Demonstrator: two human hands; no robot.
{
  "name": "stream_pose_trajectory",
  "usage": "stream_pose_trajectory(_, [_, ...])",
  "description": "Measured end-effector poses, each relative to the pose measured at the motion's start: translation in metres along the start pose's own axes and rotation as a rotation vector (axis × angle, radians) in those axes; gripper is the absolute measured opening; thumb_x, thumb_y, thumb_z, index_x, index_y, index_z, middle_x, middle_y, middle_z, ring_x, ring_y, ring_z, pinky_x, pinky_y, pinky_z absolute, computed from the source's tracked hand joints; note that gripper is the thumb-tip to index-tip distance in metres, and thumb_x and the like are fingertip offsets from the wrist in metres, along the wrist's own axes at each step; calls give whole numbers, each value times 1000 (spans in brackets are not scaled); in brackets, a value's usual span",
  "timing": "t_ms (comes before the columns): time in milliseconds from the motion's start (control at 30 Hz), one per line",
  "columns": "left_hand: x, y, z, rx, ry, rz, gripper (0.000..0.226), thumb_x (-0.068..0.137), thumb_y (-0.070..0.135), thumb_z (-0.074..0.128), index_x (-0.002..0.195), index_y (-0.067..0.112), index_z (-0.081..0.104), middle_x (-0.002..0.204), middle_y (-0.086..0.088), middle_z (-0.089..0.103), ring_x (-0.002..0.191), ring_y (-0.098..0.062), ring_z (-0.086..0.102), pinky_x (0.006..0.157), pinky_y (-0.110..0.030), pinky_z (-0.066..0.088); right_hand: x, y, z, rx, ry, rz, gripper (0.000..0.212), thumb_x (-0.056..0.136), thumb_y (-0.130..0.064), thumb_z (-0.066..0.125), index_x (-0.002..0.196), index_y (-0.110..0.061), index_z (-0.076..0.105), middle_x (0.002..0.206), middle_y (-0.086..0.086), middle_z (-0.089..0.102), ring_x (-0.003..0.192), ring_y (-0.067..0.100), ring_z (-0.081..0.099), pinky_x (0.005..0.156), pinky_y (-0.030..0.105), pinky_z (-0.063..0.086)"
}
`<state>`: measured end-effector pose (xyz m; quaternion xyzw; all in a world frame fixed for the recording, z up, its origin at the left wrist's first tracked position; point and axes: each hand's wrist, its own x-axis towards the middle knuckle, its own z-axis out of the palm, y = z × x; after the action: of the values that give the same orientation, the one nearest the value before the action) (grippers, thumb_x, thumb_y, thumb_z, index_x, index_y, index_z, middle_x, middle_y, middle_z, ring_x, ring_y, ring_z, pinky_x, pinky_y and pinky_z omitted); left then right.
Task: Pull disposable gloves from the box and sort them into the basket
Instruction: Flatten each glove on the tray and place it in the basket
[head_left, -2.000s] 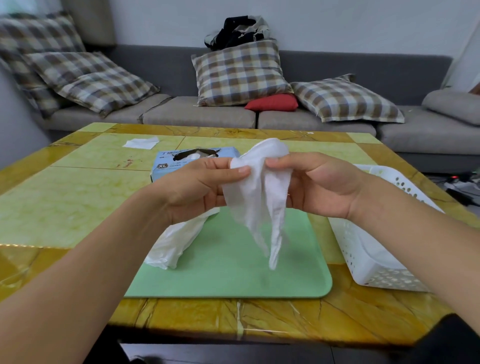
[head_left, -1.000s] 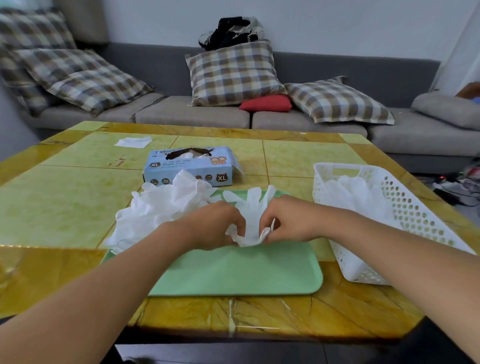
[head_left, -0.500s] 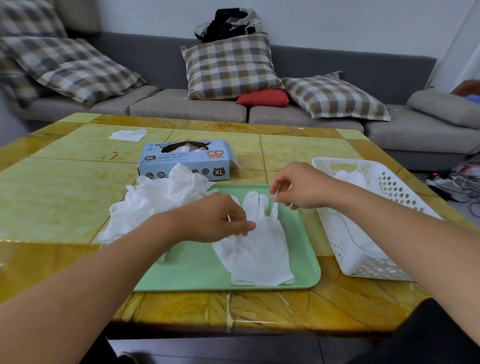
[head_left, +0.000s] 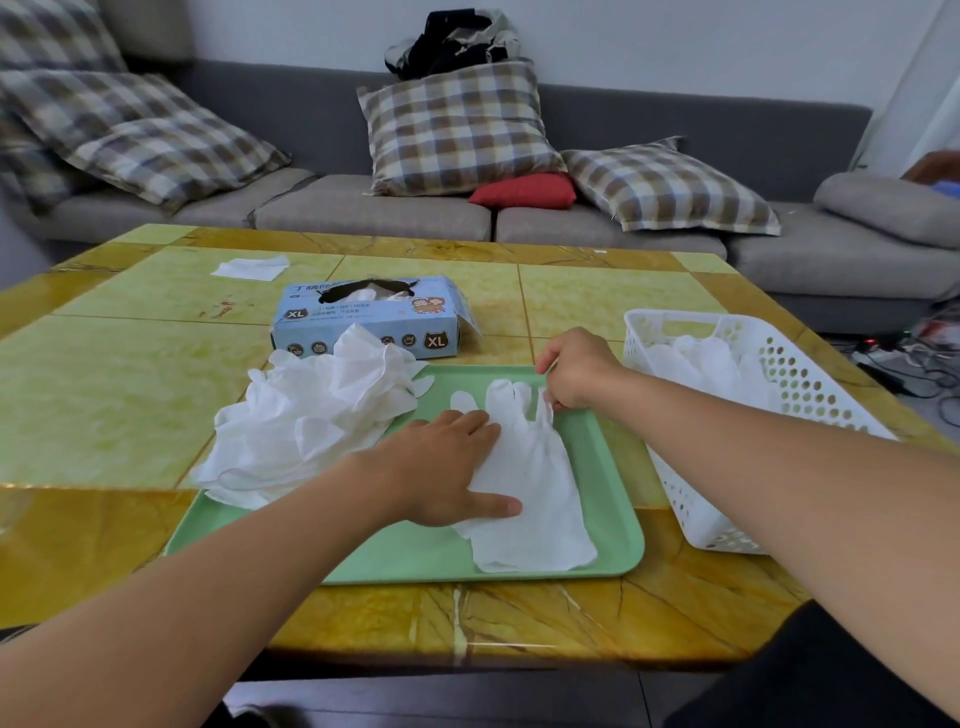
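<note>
while the left hand (head_left: 441, 462) presses flat, fingers straight, on a thin white disposable glove (head_left: 530, 483) spread on the pale green plastic tray (head_left: 613, 499), the right hand (head_left: 574, 371) pinches that glove's fingertips. a heap of loose white gloves (head_left: 311, 415) overlaps the tray's left edge, just before the blue cardboard glove box (head_left: 371, 317). the white perforated plastic basket (head_left: 810, 384), right of the tray, holds more gloves.

**Yellow-green table and its load**

The tiled table (head_left: 130, 395) carried a green tray (head_left: 613, 499) near centre, a blue glove box (head_left: 374, 322) behind it, a white basket (head_left: 810, 395) right, and a white sheet (head_left: 249, 268) far left.
</note>
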<state>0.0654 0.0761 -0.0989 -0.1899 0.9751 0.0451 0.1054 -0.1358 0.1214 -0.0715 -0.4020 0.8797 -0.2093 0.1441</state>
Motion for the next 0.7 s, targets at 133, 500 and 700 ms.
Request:
stream_pose_trajectory(133, [2, -1, 6, 1, -7, 4, 97, 91, 79, 30, 162, 19, 0, 169, -1, -5, 155, -17, 1, 125, -37, 6, -1, 4, -1, -58, 118, -255, 28, 83, 8, 67, 98, -15, 72, 108, 5, 69, 92, 20, 64, 78, 29, 51])
stream_pose_trajectory(500, [0, -1, 7, 38, 33, -7, 96, 90, 80, 29, 161, 22, 2, 169, -6, 1, 155, -22, 8, 125, -42, 11, -1, 0, -8, -302, -101, -373, 41, 85, -2, 74, 124, -13, 69, 126, 5, 66, 112, 21, 62, 92, 30, 51])
stream_pose_trajectory(700, [-27, -24, -53, -241, 850, 140, 32, 86, 45, 62, 108, 24, 73, 102, 6, 74, 90, -14, 67, 79, -37, 56, -26, -44, -1, 267, 41, -613, 26, 76, 0, 78, 99, -13, 72, 93, 3, 73, 80, 17, 68, 79, 38, 57])
